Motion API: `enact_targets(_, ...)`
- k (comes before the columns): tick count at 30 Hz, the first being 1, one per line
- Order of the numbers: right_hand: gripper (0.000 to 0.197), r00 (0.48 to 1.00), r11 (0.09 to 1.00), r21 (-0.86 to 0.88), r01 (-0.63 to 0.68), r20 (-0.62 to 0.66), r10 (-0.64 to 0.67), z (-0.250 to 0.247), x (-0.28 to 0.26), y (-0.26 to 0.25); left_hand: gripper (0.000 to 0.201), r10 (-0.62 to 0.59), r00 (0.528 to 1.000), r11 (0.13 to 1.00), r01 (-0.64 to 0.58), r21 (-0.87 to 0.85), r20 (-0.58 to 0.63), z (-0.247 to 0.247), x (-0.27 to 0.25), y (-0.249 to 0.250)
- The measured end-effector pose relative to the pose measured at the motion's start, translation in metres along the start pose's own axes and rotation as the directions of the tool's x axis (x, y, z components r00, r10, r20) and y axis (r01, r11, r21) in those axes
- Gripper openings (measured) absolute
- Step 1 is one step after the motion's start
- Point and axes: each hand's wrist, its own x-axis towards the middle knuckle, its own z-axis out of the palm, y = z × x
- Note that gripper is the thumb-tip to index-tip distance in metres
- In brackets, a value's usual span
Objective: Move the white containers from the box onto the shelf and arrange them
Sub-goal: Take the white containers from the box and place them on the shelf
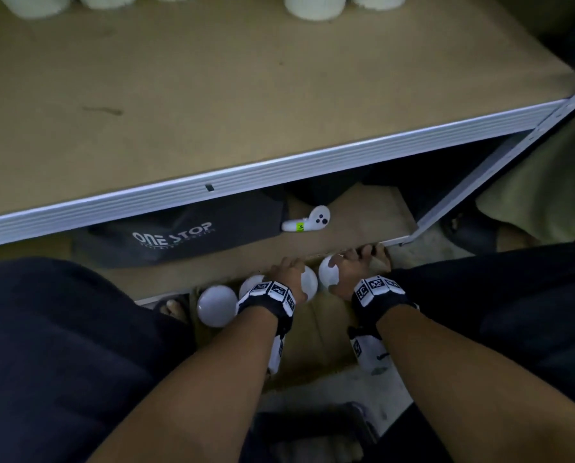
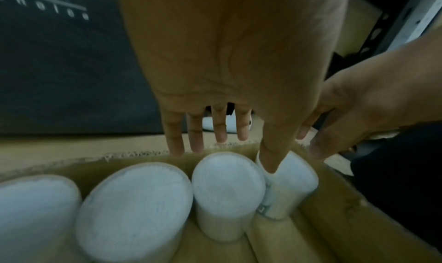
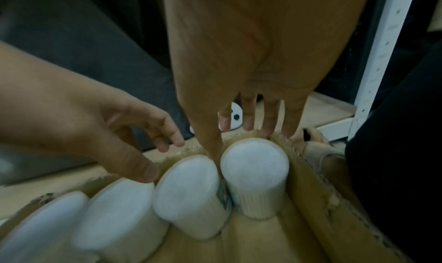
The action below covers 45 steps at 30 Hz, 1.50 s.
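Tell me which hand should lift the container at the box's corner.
Right. The right hand hangs over the corner container, thumb in the gap beside it; the left hand is over its neighbour.

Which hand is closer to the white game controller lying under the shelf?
Right. The right hand reaches into the cardboard box almost straight below the white plastic game controller; the left hand sits further to the left, over a neighbouring container.

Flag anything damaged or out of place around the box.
The cardboard box has a ragged, torn top edge. A white game controller lies on the lower shelf board beside a dark bag, unrelated to the containers.
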Motion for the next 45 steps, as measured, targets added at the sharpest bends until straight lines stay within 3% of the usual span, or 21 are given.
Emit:
enact_targets(3, 0.057, 0.990, 0.989, 0.097, -0.113, 0.094, 0.104, 0.028, 0.031, -0.010, 0.074, -0.028, 1.000, 1.000, 0.028, 0.015, 0.011, 0.013, 0.014, -0.001)
enact_targets(4, 0.050, 0.991, 0.979, 0.158, -0.132, 0.047, 0.126, 0.050, 0.048, -0.007, 0.075, -0.032, 0.999, 0.999, 0.032, 0.029, 0.009, 0.018, 0.019, -0.001)
enact_targets(9, 0.069, 0.995, 0.965, 0.247, -0.083, 0.082, 0.064, 0.046, 0.050, -0.006, 0.067, -0.044, 0.996, 0.993, 0.052, 0.108, -0.072, 0.033, 0.036, 0.001)
enact_targets(14, 0.079, 0.993, 0.984, 0.155, -0.093, 0.083, 0.081, 0.054, 0.055, -0.013, 0.070, -0.030, 0.981, 0.984, 0.062, 0.164, -0.193, 0.049, 0.037, 0.003)
enact_targets(18, 0.065, 0.993, 0.986, 0.125, -0.109, 0.050, 0.103, 0.055, 0.059, -0.012, 0.064, -0.009, 0.988, 0.983, 0.037, 0.178, -0.155, 0.049, 0.040, 0.001)
enact_targets(24, 0.068, 0.990, 0.970, 0.203, -0.131, 0.087, 0.115, 0.047, 0.049, -0.012, 0.069, -0.020, 0.990, 0.998, 0.029, 0.060, -0.140, 0.040, 0.029, -0.001)
enact_targets(31, 0.081, 0.983, 0.950, 0.259, -0.175, 0.102, 0.153, 0.014, 0.019, -0.006, 0.080, -0.029, 0.995, 0.999, 0.026, -0.027, -0.097, 0.009, 0.005, 0.011)
enact_targets(36, 0.067, 0.992, 0.964, 0.236, -0.123, 0.043, 0.116, -0.030, -0.006, -0.001, 0.088, -0.030, 0.993, 0.999, 0.027, -0.025, -0.113, -0.025, -0.025, 0.025)
enact_targets(41, 0.084, 0.993, 0.948, 0.299, -0.112, 0.006, 0.116, -0.074, -0.032, -0.002, 0.093, 0.033, 0.981, 0.999, -0.027, 0.037, -0.191, -0.068, -0.060, 0.040)
enact_targets(45, 0.081, 0.993, 0.948, 0.300, -0.101, -0.021, 0.113, -0.113, -0.057, -0.002, 0.092, 0.088, 0.958, 0.996, -0.077, 0.049, -0.272, -0.100, -0.099, 0.049)
